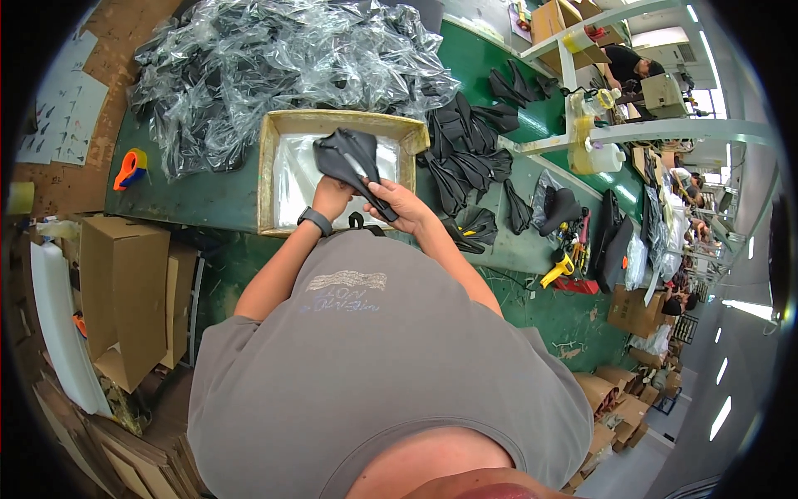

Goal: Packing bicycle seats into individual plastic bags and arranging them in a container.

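Black bicycle saddle [337, 155] in both hands [399, 203] (open-topped box [268, 179] beneath).

So both arms are bent and angled inward, hands [left hand [334, 196], right hand [399, 205]] meeting up in front of the torso, almost side by side. Left forearm [287, 258] slants up and to the right, wrist pretty straight, with a dark band [316, 220] on it; those fingers are mostly hidden. Right forearm [453, 262] leans up and left, thumb stretched across on top, fingers curled in a hold. Elbows are out wide, both forearms bare.
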The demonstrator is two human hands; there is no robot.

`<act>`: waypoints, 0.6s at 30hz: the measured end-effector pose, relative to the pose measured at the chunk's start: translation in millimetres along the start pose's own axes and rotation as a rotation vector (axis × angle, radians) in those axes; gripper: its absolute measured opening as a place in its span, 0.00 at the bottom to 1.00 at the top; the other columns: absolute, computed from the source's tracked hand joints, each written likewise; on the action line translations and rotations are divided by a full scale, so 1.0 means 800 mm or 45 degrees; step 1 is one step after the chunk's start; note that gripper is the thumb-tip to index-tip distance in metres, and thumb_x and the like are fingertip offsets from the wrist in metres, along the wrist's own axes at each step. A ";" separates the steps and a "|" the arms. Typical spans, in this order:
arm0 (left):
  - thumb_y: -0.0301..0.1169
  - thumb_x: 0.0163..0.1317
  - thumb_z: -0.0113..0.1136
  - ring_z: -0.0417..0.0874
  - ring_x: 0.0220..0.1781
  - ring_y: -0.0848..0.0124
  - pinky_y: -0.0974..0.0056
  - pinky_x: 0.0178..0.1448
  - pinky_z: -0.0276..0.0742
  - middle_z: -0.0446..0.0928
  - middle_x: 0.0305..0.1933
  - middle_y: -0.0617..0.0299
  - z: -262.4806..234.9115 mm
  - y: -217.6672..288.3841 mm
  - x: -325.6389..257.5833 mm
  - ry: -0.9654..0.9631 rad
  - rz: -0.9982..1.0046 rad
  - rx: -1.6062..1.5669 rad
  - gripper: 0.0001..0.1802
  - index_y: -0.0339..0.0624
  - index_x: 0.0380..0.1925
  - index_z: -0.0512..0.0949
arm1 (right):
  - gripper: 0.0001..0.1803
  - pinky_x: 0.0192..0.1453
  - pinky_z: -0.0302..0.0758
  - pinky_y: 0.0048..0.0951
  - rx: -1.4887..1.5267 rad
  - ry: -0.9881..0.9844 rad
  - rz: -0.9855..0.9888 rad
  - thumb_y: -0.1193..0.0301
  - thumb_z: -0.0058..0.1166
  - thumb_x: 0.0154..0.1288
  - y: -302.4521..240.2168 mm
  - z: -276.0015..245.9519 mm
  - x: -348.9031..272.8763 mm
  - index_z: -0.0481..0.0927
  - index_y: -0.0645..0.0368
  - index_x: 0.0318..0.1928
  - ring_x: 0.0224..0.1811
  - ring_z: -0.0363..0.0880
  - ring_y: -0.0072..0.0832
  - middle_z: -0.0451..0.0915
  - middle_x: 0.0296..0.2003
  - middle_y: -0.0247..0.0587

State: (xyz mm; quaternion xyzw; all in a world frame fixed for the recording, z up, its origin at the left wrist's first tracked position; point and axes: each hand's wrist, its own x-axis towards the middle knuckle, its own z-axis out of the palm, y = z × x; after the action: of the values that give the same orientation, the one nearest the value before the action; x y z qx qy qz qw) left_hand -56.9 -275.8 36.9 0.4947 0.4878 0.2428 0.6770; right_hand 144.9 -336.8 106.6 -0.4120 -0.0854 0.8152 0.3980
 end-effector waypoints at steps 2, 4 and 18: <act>0.29 0.77 0.64 0.92 0.48 0.70 0.63 0.52 0.87 0.91 0.49 0.59 -0.009 0.009 -0.017 -0.061 -0.116 -0.209 0.12 0.38 0.55 0.87 | 0.17 0.36 0.88 0.22 0.093 0.042 0.032 0.65 0.61 0.83 0.006 0.007 0.009 0.78 0.60 0.62 0.40 0.87 0.26 0.82 0.45 0.39; 0.31 0.78 0.64 0.92 0.49 0.70 0.62 0.55 0.88 0.91 0.50 0.58 -0.023 0.042 -0.041 -0.068 -0.203 -0.319 0.12 0.39 0.55 0.86 | 0.15 0.33 0.85 0.20 0.211 0.140 -0.004 0.65 0.61 0.83 0.009 0.004 0.005 0.78 0.61 0.60 0.38 0.85 0.25 0.83 0.45 0.39; 0.35 0.77 0.69 0.78 0.31 0.77 0.68 0.37 0.74 0.77 0.29 0.74 -0.034 0.146 -0.030 0.093 0.223 -0.411 0.09 0.42 0.41 0.89 | 0.19 0.32 0.72 0.23 -0.961 0.366 -0.476 0.79 0.70 0.70 -0.004 0.043 -0.139 0.81 0.62 0.58 0.30 0.79 0.17 0.82 0.32 0.32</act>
State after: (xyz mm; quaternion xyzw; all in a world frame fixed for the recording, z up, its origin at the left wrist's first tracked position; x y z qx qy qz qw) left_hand -72.7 -237.6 152.3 0.4112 0.4219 0.3935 0.7057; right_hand 160.0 -408.4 197.5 -0.6150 -0.3938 0.5756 0.3680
